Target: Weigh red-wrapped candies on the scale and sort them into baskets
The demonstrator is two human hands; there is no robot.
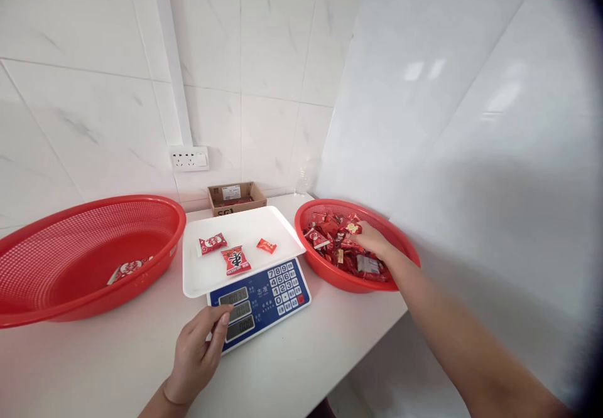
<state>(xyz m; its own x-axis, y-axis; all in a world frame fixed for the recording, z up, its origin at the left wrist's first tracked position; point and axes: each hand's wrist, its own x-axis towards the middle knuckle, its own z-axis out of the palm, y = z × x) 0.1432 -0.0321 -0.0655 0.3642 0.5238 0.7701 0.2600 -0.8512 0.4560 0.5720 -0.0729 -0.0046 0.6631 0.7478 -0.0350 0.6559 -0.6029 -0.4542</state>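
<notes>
My left hand (200, 346) hovers at the front left of the digital scale (264, 302), thumb and forefinger drawn together over its display, with nothing visible in them. On the scale's white tray (268, 220) lie three wrapped snacks: a dark red packet (213, 243), a larger red packet with a black character (236, 260) and a small orange-red packet (266, 245). My right hand (370, 239) reaches into the right red basket (325, 278), among many red packets. Its fingers close at a red packet with gold print (353, 226); the fingertips are partly hidden.
At left stands a larger red basket (101, 208) with a few red-and-white packets (129, 270) in it. Behind the tray is an open cardboard box (238, 197). Tiled walls bound the white table (330, 330) at the back and right. A socket (189, 158) is on the wall.
</notes>
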